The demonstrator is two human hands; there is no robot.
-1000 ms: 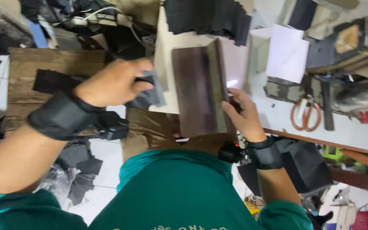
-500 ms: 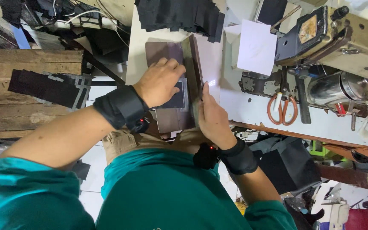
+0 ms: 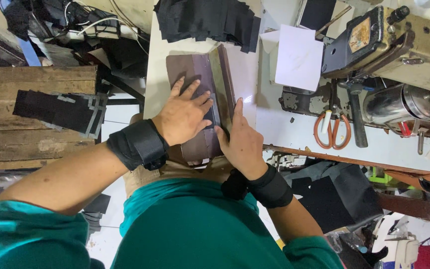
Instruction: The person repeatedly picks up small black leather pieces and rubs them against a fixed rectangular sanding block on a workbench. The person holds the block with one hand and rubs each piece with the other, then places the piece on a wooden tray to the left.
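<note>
My left hand (image 3: 185, 117) lies flat with spread fingers on a small dark grey piece (image 3: 211, 110), pressing it onto a brown board (image 3: 187, 72) on the white worktable (image 3: 158, 60). A long olive-coloured strip (image 3: 222, 79) runs along the board's right edge. My right hand (image 3: 242, 142) holds the strip's near end, thumb on its left side and fingers along its right. Both wrists wear black bands.
A pile of black cut pieces (image 3: 205, 20) lies at the table's far end, with a white sheet (image 3: 299, 57) to the right. A sewing machine (image 3: 399, 45) and orange-handled scissors (image 3: 332, 129) are at right. A wooden pallet (image 3: 41, 134) with black strips (image 3: 58, 109) stands at left.
My left hand carried the dark grey piece from the left onto the brown board and now presses it flat. My right hand stayed at the strip.
</note>
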